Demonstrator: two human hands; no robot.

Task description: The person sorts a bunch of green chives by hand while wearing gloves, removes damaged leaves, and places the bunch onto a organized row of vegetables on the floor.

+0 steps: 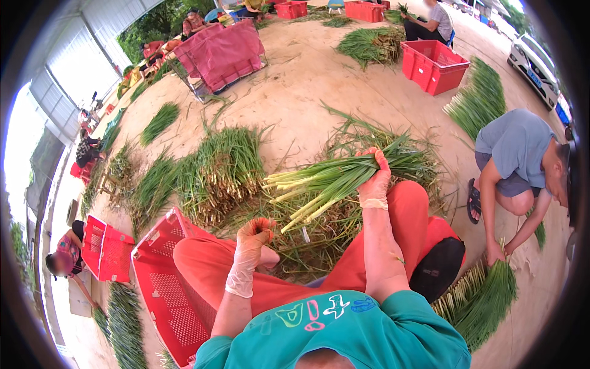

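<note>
My right hand point(374, 181), in a thin pale glove with orange-red fingers, is closed around a bunch of long, chive-like greens point(326, 186). Their pale yellow-white stem ends point left, while the green leaves trail off to the right behind my hand. Apart from the bunch, my left hand point(254, 235) hovers over my bent knee in the same sort of glove. Its fingers are curled together, and whatever may be in them is hidden. Below both hands, between my legs, spreads a heap of loose leaves and trimmings point(313, 249).
A red plastic crate point(175, 289) stands at my left. Piled greens with roots point(224, 172) lie ahead of it. To my right, a crouching person point(519, 160) grips bundled greens point(491, 301). Farther off are a pink-covered cart point(221, 55), a red crate point(433, 64) and other seated people.
</note>
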